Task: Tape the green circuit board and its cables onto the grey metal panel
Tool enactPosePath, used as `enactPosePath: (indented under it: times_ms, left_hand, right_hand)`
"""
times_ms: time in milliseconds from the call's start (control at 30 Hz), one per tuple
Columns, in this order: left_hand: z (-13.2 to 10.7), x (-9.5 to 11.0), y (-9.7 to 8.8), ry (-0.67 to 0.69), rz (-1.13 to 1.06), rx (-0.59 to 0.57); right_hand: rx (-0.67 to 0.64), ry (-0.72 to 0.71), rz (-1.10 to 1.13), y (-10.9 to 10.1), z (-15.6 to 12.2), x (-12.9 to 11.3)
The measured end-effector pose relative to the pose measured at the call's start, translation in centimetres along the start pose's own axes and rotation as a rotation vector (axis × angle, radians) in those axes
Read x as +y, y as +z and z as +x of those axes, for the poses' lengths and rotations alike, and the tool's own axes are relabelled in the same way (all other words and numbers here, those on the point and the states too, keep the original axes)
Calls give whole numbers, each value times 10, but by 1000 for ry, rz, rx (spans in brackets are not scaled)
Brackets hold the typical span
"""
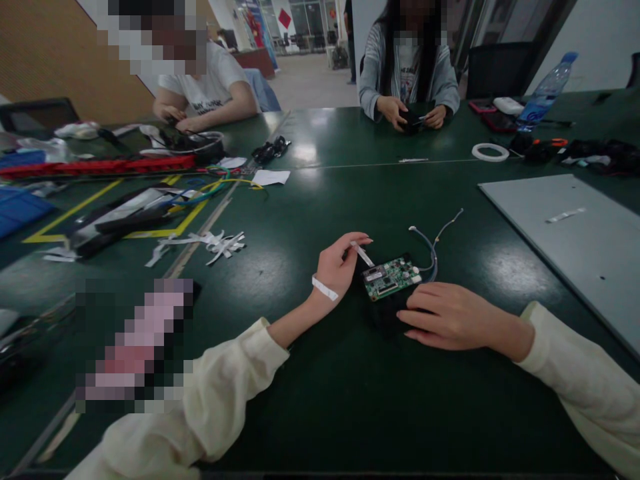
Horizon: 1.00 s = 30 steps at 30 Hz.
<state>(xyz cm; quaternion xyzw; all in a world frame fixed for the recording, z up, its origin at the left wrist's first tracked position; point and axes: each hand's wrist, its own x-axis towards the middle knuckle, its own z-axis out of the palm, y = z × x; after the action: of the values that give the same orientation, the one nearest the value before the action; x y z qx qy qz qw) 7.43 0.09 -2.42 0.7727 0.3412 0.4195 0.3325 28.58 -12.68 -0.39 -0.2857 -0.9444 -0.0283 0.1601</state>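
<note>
A green circuit board (pixel 391 277) lies on top of a black casing (pixel 384 315), in front of me on the table. My left hand (pixel 337 265) pinches the upper end of a short white tape strip (pixel 363 255), whose lower end meets the board's left corner. Another white strip (pixel 325 288) is stuck around my left wrist. With its fingers curled against the casing's right side, my right hand (pixel 445 315) grips it; the fingertips touch the black surface. A thin grey cable (pixel 433 252) runs from the board's right connector and loops away behind it.
Loose white strips (pixel 223 245) lie to the left, near a pixelated phone-like object (pixel 143 337). A grey panel (pixel 580 220) occupies the right. Farther back are a tape roll (pixel 490 153) and a water bottle (pixel 547 93). Two people (pixel 210 83) sit across, hands on dark parts.
</note>
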Motion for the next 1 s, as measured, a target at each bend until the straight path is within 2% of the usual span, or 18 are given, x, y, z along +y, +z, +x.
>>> enactPosePath:
  times_ms: [200, 267, 367, 467, 533, 600, 667, 733, 1000]
  left_hand:
    - [15, -15, -16, -10, 35, 125]
    - [18, -11, -21, 39, 20, 156]
    - [12, 12, -23, 170, 44, 147]
    - [-3, 44, -20, 384, 163, 56]
    - [-14, 62, -16, 502, 186, -38]
    - [-24, 74, -13, 537, 187, -109]
    - [-30, 79, -10, 515, 174, -149]
    - [-33, 79, -9, 490, 157, -169]
    - [-29, 73, -7, 606, 155, -251]
  right_hand:
    - [-10, 30, 14, 1, -1, 1]
    - [-6, 37, 36, 1, -2, 2]
    - [66, 113, 122, -1, -4, 4]
    - [283, 333, 388, -3, -4, 1]
    - [418, 501, 708, -3, -3, -2]
    - [483, 612, 1055, -1, 1, -5]
    - [485, 659, 1319, 1, 4, -7]
    - [459, 677, 1454, 2, 7, -8]
    - [305, 678, 1543, -3, 5, -10]
